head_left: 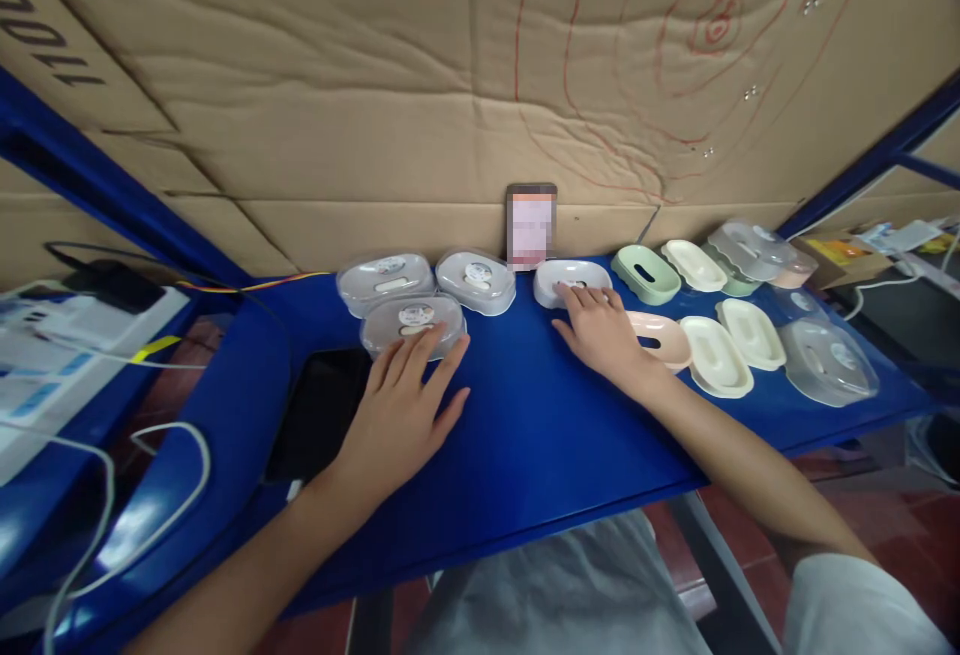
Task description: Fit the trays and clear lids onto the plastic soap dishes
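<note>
On the blue bench (525,435), a lidded dish (412,323) is being touched by the released left hand (397,415), a white dish (571,281) by the released right hand (604,335); the front edge is being kept bare, dishes crowding right.

On the blue tabletop (525,435), the left hand (401,405) lies flat with fingertips touching a lidded clear soap case (412,323), while the right hand (600,330) reaches a white soap dish (571,280) beside pastel dishes.
</note>
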Demonstrator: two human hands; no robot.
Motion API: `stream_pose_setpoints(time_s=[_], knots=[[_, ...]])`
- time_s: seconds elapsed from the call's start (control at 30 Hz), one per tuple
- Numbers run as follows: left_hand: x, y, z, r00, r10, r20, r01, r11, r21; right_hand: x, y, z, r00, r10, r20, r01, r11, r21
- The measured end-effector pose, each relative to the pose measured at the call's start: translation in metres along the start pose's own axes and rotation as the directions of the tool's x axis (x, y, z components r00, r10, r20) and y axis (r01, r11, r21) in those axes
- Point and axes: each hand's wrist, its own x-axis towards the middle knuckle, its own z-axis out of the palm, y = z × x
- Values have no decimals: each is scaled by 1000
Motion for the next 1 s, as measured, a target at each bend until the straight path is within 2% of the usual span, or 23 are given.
stream_pose_setpoints(time_s=[0.1, 0.2, 0.27, 0.33, 0.4, 0.5, 0.53, 0.6, 0.67, 0.7, 0.77, 0.87, 1.0], knots=[[0, 7, -2, 999, 51, 16, -49, 993, -107, -12, -4, -6, 995, -86, 47, 84, 996, 38], [-2, 10, -2, 993, 106, 42, -95, 973, -211, -19, -13, -15, 969, -246, 3, 241, 953, 186], [-4, 10, 0, 987, 146, 61, -126, 960, -250, -22, -16, -20, 962, -263, -76, 273, 927, 257], [-5, 10, 1, 978, 192, 78, -164, 947, -274, -24, -15, -23, 967, -219, -132, 249, 923, 293], [-6, 10, 2, 970, 225, 92, -190, 938, -290, -26, -14, -25, 958, -255, -130, 285, 888, 361], [-6, 10, 5, 963, 245, 115, -201, 931, -304, -22, -7, -28, 911, -402, -91, 393, 781, 486], [-6, 9, 6, 958, 255, 130, -206, 930, -305, -19, -1, -30, 915, -391, -100, 387, 778, 495], [-6, 8, 8, 948, 276, 158, -220, 928, -302, -13, 19, -34, 963, -235, -132, 269, 862, 431], [-6, 6, 9, 945, 282, 166, -226, 930, -291, -11, 50, -41, 992, 8, -122, 26, 961, 274], [-6, 5, 9, 947, 279, 161, -226, 932, -284, -13, 68, -45, 990, 121, -77, -106, 979, 175], [-5, 3, 8, 953, 265, 147, -219, 938, -268, -24, 102, -55, 952, 305, 11, -305, 952, 8], [-4, 2, 5, 955, 262, 139, -223, 944, -244, -44, 143, -64, 902, 431, 22, -428, 900, -82], [-2, 3, 3, 954, 274, 119, -240, 941, -240, -49, 175, -53, 885, 466, 12, -462, 880, -115]])
